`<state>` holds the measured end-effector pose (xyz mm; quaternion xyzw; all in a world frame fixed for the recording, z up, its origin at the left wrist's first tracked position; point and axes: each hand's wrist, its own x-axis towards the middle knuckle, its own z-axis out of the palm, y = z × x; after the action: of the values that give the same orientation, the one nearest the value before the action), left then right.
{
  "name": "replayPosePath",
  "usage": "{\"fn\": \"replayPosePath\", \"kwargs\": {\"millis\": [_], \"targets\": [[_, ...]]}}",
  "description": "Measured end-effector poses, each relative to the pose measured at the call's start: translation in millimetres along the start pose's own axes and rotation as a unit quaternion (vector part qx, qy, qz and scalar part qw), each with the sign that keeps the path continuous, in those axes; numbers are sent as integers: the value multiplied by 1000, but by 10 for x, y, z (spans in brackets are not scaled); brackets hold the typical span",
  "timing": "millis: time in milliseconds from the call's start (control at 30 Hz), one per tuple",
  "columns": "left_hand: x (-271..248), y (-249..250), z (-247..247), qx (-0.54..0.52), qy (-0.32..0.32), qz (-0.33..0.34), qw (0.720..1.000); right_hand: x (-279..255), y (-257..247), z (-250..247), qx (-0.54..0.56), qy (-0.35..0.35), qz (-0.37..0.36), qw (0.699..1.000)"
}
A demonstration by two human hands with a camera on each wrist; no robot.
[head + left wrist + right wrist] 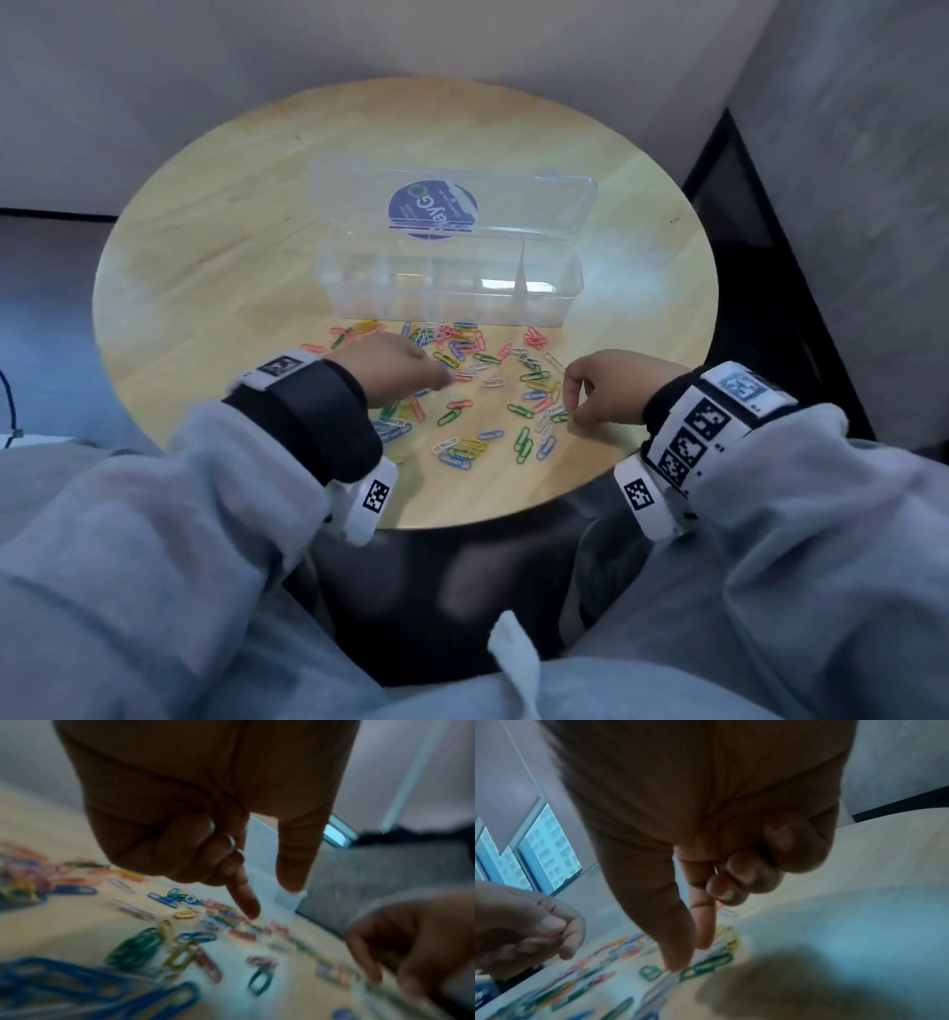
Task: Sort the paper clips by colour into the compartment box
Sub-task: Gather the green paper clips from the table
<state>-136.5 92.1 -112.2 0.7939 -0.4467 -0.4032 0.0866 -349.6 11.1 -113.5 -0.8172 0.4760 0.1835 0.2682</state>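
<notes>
- Your left hand hovers over the scattered paper clips, three fingers curled round some pale clips, index finger and thumb pointing down.
- Your right hand reaches thumb and index finger down at a green clip; whether they pinch it, you cannot tell.
- The compartment box stands open just beyond the clips on the round table, its compartments bare.

both arms wear loose pale grey fleece sleeves over tight black cuffs. each wrist carries a white strap-on band printed with black-and-white square marker codes. the lap shows the same pale grey fabric.
</notes>
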Motion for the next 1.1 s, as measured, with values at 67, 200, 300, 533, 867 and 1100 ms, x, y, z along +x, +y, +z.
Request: {"fn": "replayPosePath", "kwargs": {"millis": [67,200,300,533,867,1100], "targets": [[-31,15,74,101,7,15,995,30,-9,60,-19,-3,7,1000],[5,112,212,207,2,20,978,83,-46,145,-78,28,-4,997],[71,183,259,258,-5,23,966,114,-51,154,-95,32,-17,995],[145,184,283,268,-18,19,963,118,-24,141,-76,28,-20,997],[8,187,72,-108,-52,17,993,74,-7,-16,-70,13,-44,996],[-113,200,-29,-344,-42,-6,938,76,36,142,-69,35,-21,997]]}}
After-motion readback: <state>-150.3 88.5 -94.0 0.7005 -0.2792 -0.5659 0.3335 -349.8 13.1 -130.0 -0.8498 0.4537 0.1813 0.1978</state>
